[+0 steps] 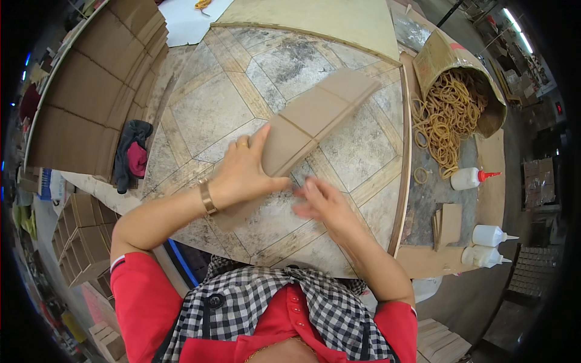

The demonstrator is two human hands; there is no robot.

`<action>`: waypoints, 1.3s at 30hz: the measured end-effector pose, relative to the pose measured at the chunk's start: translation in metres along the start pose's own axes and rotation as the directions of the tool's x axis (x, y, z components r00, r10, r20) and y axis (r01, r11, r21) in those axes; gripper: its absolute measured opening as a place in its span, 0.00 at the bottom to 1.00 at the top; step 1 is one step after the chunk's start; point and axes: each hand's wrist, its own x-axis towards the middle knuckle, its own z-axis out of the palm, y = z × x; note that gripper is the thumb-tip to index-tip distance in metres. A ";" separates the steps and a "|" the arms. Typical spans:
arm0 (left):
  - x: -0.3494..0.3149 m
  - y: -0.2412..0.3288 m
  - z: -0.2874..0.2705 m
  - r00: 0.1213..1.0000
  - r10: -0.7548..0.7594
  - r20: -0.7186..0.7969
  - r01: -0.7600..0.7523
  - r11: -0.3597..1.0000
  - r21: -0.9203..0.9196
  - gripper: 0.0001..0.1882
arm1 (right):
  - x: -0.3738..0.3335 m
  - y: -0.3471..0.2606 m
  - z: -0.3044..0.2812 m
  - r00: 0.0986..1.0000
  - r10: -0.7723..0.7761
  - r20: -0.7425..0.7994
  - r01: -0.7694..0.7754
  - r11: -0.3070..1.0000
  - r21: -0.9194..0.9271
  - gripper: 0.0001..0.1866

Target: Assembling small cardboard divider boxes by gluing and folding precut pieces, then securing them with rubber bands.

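A long, flat piece of brown folded cardboard (308,115) lies slantwise over the worktable, its far end blurred. A thin yellowish line crosses it; whether this is a crease or a band I cannot tell. My left hand (245,169) grips its near part, thumb along the right edge and fingers on the far side. Below that hand, more blurred cardboard shows near the wrist. Just right of the cardboard's near edge, my right hand (324,202) has bent fingers smeared by motion. What it holds, if anything, does not show.
A patterned worktable top (206,121) has a raised right edge. Beyond it, a tipped carton (460,54) spills rubber bands (451,112). Glue bottles (475,177) and small cardboard pieces (448,224) sit nearby. Tall cardboard stacks (78,103) stand left, with dark cloth (130,151) beside them.
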 end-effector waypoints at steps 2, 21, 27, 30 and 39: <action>-0.012 0.001 0.017 0.991 0.130 -0.036 -0.133 0.988 -0.080 0.61 | 0.022 -0.004 0.024 0.980 -0.170 -0.103 0.184 0.971 0.155 0.26; 0.037 -0.012 -0.025 0.730 0.536 0.423 -0.680 0.627 0.380 0.64 | 0.043 -0.092 -0.036 0.961 -0.119 0.250 0.238 -0.107 -0.965 0.45; 0.009 -0.033 -0.021 0.799 0.436 0.413 -0.586 0.718 0.376 0.64 | -0.013 -0.058 -0.081 0.937 -0.160 0.310 0.232 -0.376 -0.897 0.64; -0.004 -0.034 -0.014 0.797 0.442 0.411 -0.594 0.693 0.408 0.61 | -0.021 -0.056 -0.080 0.945 -0.105 0.309 0.240 -0.415 -0.878 0.65; 0.034 -0.040 -0.032 0.731 0.583 0.356 -0.682 0.612 0.400 0.55 | -0.001 -0.070 -0.074 0.930 -0.142 0.338 0.241 -0.459 -0.855 0.62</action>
